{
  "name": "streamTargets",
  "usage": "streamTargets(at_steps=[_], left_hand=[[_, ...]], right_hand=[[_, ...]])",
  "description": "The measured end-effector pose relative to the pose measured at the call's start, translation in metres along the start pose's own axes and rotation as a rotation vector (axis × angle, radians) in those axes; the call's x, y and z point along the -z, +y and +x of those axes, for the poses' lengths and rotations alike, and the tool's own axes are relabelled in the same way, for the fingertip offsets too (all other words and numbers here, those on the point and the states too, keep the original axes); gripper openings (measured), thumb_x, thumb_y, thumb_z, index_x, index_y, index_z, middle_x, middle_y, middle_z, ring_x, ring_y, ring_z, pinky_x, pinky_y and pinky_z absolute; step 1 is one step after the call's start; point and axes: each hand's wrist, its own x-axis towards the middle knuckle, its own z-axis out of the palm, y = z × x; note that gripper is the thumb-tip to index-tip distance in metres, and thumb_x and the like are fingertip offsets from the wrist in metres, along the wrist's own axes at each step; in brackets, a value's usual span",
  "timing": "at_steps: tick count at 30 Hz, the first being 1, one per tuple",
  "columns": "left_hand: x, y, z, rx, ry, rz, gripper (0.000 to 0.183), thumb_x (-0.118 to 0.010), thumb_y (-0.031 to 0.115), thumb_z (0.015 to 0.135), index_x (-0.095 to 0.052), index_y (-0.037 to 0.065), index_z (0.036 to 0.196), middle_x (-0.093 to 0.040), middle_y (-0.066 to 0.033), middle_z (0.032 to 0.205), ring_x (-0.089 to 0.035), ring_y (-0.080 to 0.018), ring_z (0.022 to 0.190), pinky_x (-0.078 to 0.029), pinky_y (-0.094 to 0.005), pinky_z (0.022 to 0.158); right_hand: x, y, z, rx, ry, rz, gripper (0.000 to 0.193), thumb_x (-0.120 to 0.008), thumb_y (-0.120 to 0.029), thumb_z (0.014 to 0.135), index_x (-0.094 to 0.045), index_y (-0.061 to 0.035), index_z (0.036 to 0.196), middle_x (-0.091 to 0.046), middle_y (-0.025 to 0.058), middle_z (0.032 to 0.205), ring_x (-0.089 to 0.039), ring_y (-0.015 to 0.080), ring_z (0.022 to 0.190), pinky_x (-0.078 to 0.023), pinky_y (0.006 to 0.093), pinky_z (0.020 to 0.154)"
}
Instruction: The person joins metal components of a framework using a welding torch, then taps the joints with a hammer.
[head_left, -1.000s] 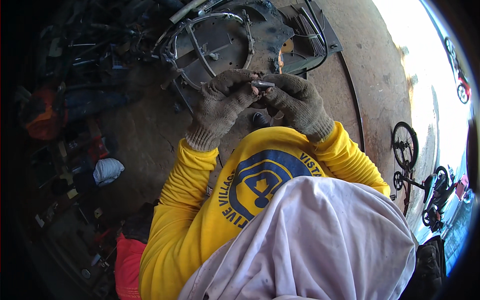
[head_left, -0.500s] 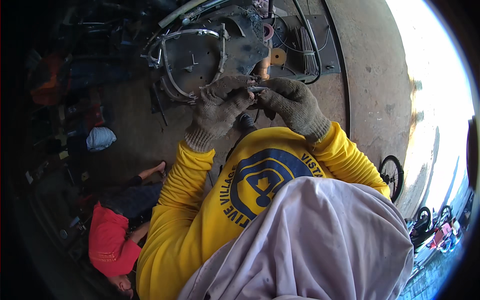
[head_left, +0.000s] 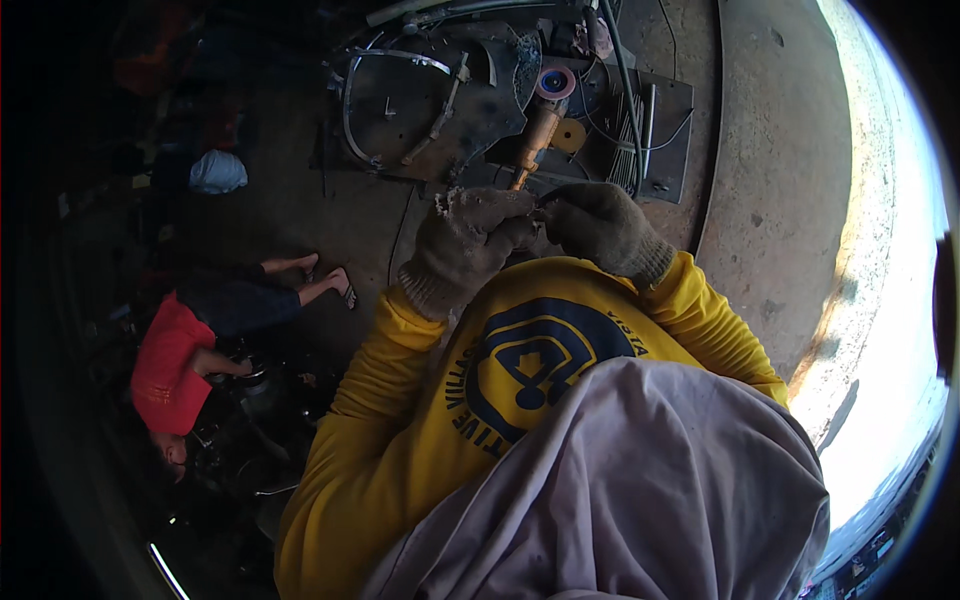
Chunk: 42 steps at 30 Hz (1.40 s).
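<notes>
My left hand (head_left: 465, 240) and my right hand (head_left: 605, 228), both in knitted work gloves, meet in front of my chest. Their fingers are closed in pinches, tip to tip. Whatever is between them is too small and dark to make out. Just beyond my fingers lies an orange angle grinder (head_left: 540, 138) with a round disc at its far end. A tan cutting disc (head_left: 568, 135) sits beside it. To the left, a curved metal strip (head_left: 348, 105) and a shorter bar (head_left: 436, 122) rest on a dark steel plate (head_left: 400, 100).
Right of the grinder lie a bundle of thin rods (head_left: 624, 155) and a cable (head_left: 672, 138). At the lower left, a person in a red shirt (head_left: 172, 355) bends over dark machine parts. A whitish bag (head_left: 218, 172) is on the floor at left.
The view has shifted, showing more of the grinder. My hands stay pinched together; the small shiny piece seen between them before is now hard to see. The person in red has reached forward.
</notes>
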Motion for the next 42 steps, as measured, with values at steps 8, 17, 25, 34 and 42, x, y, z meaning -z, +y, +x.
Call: streamTargets(at_steps=[8, 17, 25, 34, 42], left_hand=[[0.006, -0.009, -0.005, 0.087, 0.252, -0.678, 0.023, -0.070, 0.003, 0.090, -0.066, 0.001, 0.112, -0.071, -0.0092, 0.089, -0.071, -0.0173, 0.084, -0.059, -0.0295, 0.074], [0.041, -0.063, 0.021, -0.096, 0.090, -0.644, 0.026, -0.070, 0.000, 0.090, -0.066, 0.001, 0.115, -0.072, -0.0100, 0.089, -0.072, -0.0163, 0.081, -0.059, -0.0287, 0.069], [0.062, -0.089, 0.031, -0.266, 0.084, -0.430, 0.022, -0.070, 0.001, 0.090, -0.067, 0.003, 0.111, -0.071, -0.0100, 0.099, -0.073, -0.0179, 0.083, -0.059, -0.0295, 0.070], [0.053, -0.071, 0.032, 0.090, 0.027, -0.966, 0.035, -0.058, -0.008, 0.094, -0.057, 0.003, 0.128, -0.068, -0.0095, 0.113, -0.065, -0.0090, 0.101, -0.054, -0.0235, 0.083], [0.031, -0.044, 0.051, 0.093, 0.114, -0.649, 0.033, -0.064, -0.004, 0.093, -0.059, 0.003, 0.124, -0.067, -0.0101, 0.115, -0.065, -0.0105, 0.098, -0.055, -0.0229, 0.084]], right_hand=[[-0.002, -0.017, 0.010, 0.077, 0.021, 0.292, 0.034, -0.060, -0.024, 0.098, -0.064, 0.0007, 0.121, -0.069, 0.0039, 0.087, -0.066, 0.0106, 0.075, -0.051, 0.0223, 0.065], [-0.030, -0.018, 0.036, 0.180, 0.065, 0.310, 0.033, -0.066, -0.011, 0.095, -0.064, -0.0002, 0.126, -0.071, 0.0023, 0.091, -0.065, 0.0064, 0.078, -0.052, 0.0216, 0.068], [-0.060, -0.021, 0.054, 0.211, 0.282, 0.270, 0.024, -0.066, -0.012, 0.097, -0.068, 0.0000, 0.117, -0.071, 0.0035, 0.092, -0.065, 0.0067, 0.079, -0.053, 0.0221, 0.071], [-0.044, -0.025, 0.062, 0.442, 0.350, -0.039, 0.021, -0.066, -0.004, 0.094, -0.067, 0.0025, 0.114, -0.073, 0.0091, 0.092, -0.069, 0.0113, 0.080, -0.057, 0.0254, 0.070], [0.001, -0.030, 0.055, 0.457, 0.253, -0.037, 0.023, -0.064, -0.005, 0.095, -0.066, 0.0029, 0.117, -0.073, 0.0090, 0.092, -0.070, 0.0117, 0.080, -0.057, 0.0252, 0.070]])
